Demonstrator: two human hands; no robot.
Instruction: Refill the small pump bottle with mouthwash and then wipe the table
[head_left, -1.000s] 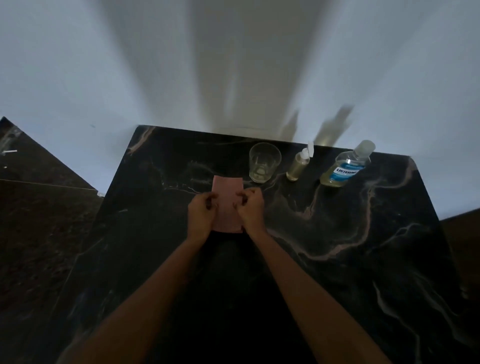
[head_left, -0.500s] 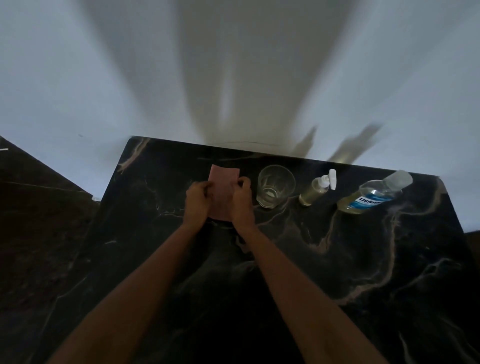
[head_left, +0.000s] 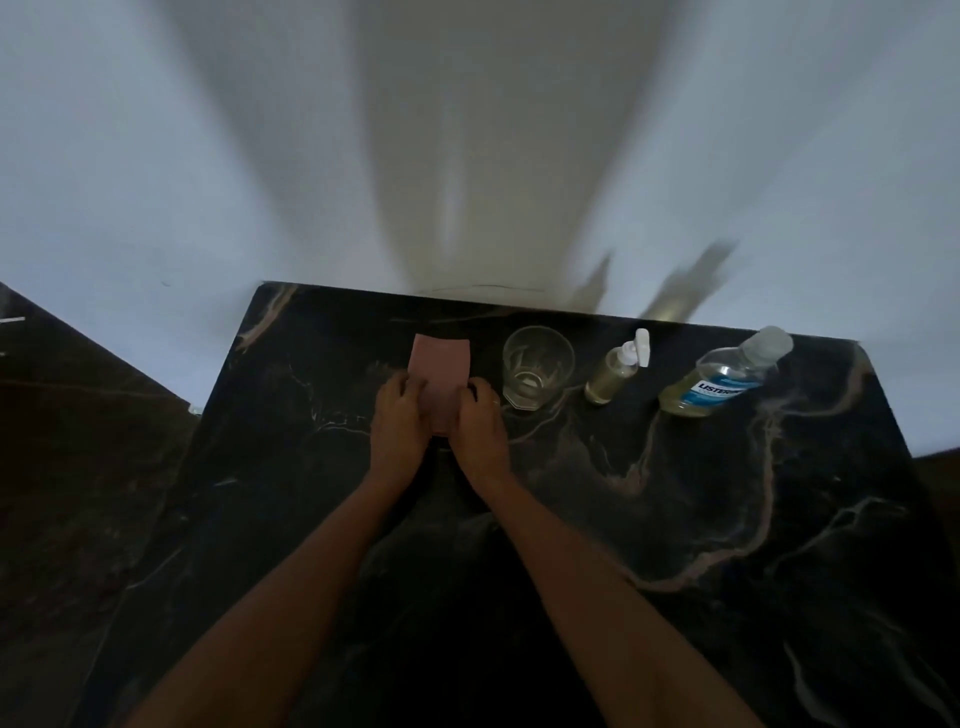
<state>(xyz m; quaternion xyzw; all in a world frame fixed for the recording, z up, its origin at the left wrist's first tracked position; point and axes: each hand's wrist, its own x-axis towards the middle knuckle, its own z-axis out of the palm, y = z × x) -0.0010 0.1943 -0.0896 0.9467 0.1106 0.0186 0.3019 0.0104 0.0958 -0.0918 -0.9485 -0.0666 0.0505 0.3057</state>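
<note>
Since a second ago, both hands and the cloth (head_left: 440, 364) have slid left and toward the wall, away from the glass (head_left: 537, 366); the cloth's right edge, earlier touching below the glass, now sits just left of it.

Left hand (head_left: 400, 428) grips the cloth's left edge, fingers curled over it. Right hand (head_left: 480, 428) grips the right edge the same way. Cloth pink, folded to a rectangle, flat on the table (head_left: 727, 519), its far end clear of the hands.

Row along the back edge, left to right: cloth, glass, pump bottle (head_left: 613, 376), mouthwash (head_left: 722, 379). Pump bottle upright, white pump head on, yellowish liquid most of the way up. Mouthwash bottle capped, blue label, pale liquid low in it. Glass looks nearly empty.

Table dark marble, pale veins. White wall behind.
</note>
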